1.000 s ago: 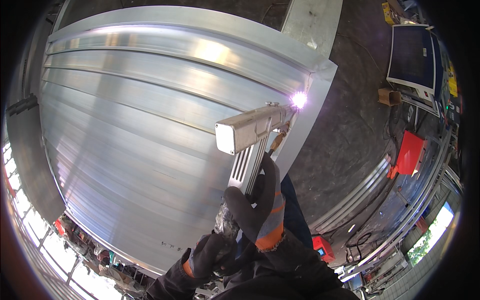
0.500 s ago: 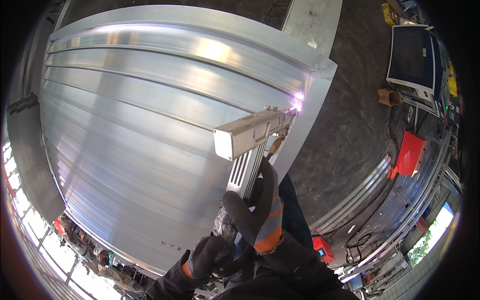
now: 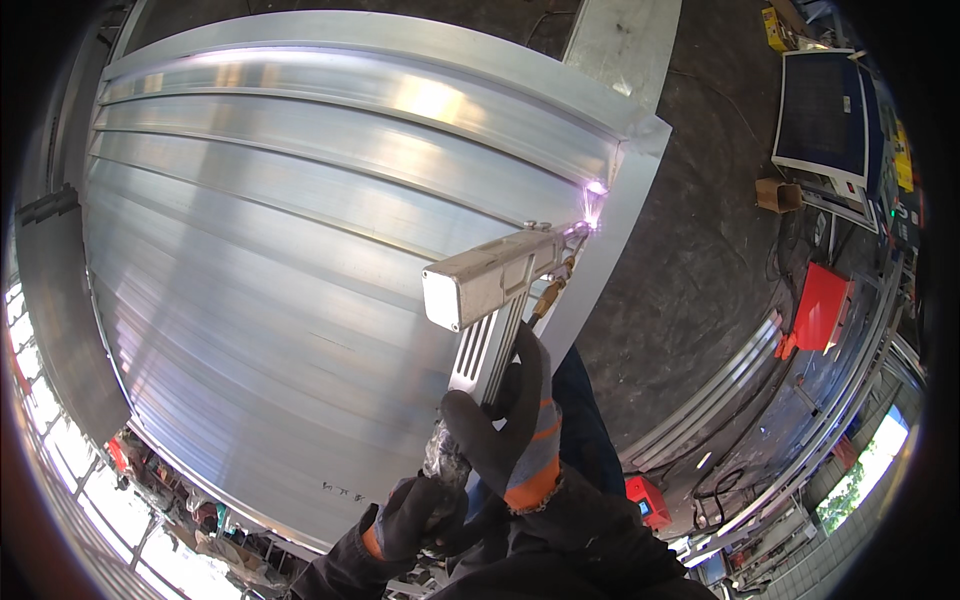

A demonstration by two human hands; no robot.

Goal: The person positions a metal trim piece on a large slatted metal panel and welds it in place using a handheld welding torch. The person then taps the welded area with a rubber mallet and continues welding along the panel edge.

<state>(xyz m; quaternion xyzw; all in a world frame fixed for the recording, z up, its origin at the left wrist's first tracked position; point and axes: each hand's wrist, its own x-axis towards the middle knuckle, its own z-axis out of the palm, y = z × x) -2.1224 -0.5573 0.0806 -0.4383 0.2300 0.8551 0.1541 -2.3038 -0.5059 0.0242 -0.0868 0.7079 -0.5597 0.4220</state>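
A pale metal handheld welding gun (image 3: 495, 275) points away from me, its nozzle at the right end of a ribbed silver metal panel (image 3: 270, 290). Bright violet-white light and sparks (image 3: 592, 208) burst where the tip meets the joint between the panel and its flat border strip (image 3: 612, 250). My right hand (image 3: 512, 420), in a grey and black glove with an orange cuff, wraps round the gun's slotted handle. Below it, my gloved left hand (image 3: 415, 512) is closed round the plastic-wrapped cable (image 3: 446, 455) under the handle; its fingertips are partly hidden.
Beyond the border strip lies the dark floor (image 3: 690, 290). On the right are a dark blue cabinet (image 3: 825, 110), an open cardboard box (image 3: 777, 195), a red box (image 3: 822, 308) and long metal bars (image 3: 700, 390). A small red device (image 3: 648, 502) is near my right side.
The welding gun has shifted slightly toward me and to the left, and the sparks at its tip have moved with it along the joint. Both hands keep their grip.
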